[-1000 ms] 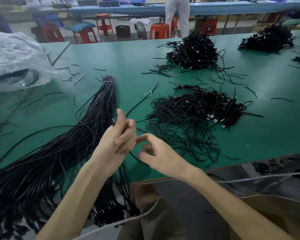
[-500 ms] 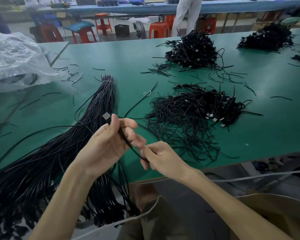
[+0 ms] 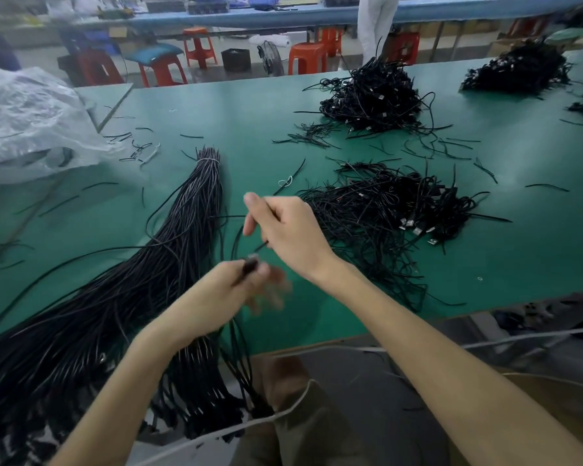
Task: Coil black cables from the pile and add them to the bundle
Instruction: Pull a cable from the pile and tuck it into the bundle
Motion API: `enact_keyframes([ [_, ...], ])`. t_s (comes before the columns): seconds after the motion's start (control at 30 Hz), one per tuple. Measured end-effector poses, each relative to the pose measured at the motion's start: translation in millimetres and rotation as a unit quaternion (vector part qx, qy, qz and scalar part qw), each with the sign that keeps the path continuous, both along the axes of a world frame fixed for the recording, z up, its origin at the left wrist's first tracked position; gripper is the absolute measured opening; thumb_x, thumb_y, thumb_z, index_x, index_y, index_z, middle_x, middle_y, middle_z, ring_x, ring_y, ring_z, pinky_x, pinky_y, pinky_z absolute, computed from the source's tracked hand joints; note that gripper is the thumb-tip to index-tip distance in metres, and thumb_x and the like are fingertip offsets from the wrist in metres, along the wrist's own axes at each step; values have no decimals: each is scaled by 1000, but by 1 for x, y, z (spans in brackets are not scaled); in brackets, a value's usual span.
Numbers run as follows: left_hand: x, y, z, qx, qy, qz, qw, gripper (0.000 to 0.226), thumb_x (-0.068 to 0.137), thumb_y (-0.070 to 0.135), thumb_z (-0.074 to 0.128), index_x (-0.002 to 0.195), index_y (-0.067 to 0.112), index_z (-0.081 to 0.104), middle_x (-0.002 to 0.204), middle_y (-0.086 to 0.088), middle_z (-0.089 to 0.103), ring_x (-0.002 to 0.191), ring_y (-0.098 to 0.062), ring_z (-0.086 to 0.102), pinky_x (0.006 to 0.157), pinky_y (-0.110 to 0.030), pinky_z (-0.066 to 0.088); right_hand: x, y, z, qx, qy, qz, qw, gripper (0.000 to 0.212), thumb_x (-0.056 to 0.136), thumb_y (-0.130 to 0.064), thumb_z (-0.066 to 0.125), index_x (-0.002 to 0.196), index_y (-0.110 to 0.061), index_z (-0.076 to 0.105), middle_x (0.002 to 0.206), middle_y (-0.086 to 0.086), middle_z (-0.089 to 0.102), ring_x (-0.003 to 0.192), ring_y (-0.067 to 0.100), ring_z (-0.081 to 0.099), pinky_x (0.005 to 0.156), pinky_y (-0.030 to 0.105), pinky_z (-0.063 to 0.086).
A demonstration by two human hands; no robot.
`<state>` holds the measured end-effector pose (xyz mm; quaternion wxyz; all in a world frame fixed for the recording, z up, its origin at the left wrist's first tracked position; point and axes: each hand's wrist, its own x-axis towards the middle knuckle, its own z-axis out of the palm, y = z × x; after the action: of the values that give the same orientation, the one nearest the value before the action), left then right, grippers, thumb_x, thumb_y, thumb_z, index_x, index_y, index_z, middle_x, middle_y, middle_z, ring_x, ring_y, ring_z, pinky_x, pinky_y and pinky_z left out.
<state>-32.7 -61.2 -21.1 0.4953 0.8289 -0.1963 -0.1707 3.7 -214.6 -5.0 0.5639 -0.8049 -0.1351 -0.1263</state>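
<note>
A long bundle of straight black cables lies diagonally across the left of the green table, tied near its far end, its near ends hanging over the table's front edge. A loose pile of black cables with silver plugs lies to the right of it. My left hand, blurred by motion, grips one black cable near its plug end. My right hand is raised just above and beyond the left one, between bundle and pile, pinching the same cable further along.
Two more black cable heaps sit at the far side of the table. Short cable offcuts are scattered about. A crumpled clear plastic bag lies at the left. Orange stools and a standing person are behind.
My right hand rose and moved away from me, drawing the cable out. My left hand dropped lower and nearer with the plug end. The hands, close together before, are now apart.
</note>
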Motion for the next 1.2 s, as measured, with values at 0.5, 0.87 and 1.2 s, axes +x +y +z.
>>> enact_keyframes([
  [0.5, 29, 1, 12, -736, 262, 90, 618, 39, 111, 29, 36, 108, 7, 69, 105, 1, 74, 95, -15, 73, 96, -23, 47, -14, 14, -30, -93, -56, -132, 985, 25, 110, -24, 41, 131, -13, 49, 49, -10, 41, 44, 9, 37, 54, 39, 36],
  [0.87, 2, -2, -5, -81, 70, -79, 991, 44, 106, 42, 48, 75, 20, 71, 56, 4, 53, 47, -13, 42, 47, -22, 32, -1, -5, -27, -36, 23, -139, 989, 11, 101, -21, 51, 103, -24, 61, 41, -15, 46, 41, 10, 41, 53, 32, 30],
  [1.2, 14, -13, -26, -306, 28, 60, 950, 45, 104, 47, 43, 129, 21, 71, 135, 1, 68, 132, -12, 59, 106, -17, 44, -18, 5, -13, 45, 18, -104, 993, 15, 105, -21, 47, 117, -20, 56, 69, -2, 70, 60, 13, 62, 66, 39, 51],
])
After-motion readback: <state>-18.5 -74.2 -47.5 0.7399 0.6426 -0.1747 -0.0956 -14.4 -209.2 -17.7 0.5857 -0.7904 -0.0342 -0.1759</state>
